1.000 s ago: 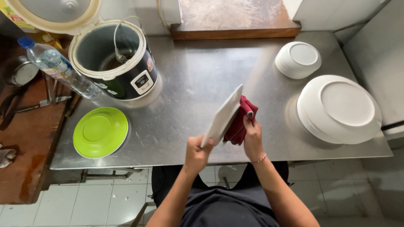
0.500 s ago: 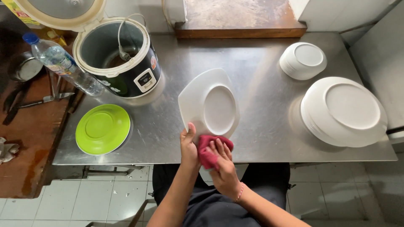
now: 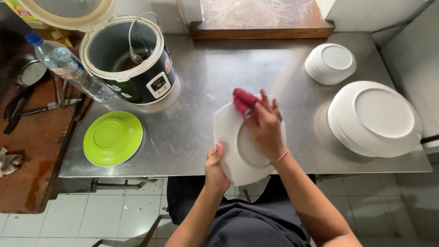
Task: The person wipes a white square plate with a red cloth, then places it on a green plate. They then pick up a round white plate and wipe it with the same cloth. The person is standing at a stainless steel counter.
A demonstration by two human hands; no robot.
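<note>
Over a steel counter (image 3: 206, 132), the left hand (image 3: 216, 167) grips a white plate (image 3: 233, 142) by its edge while the right hand (image 3: 265, 126) presses a red cloth (image 3: 243, 101) onto it.

Head view, single camera: worn on the person's head, facing steeply down, close over the brushed stainless-steel counter (image 3: 206, 132). Near counter edge and pale tiled floor (image 3: 114, 219) at 6 o'clock; far edge with worn wooden board (image 3: 260, 18) at 12 o'clock.
</note>
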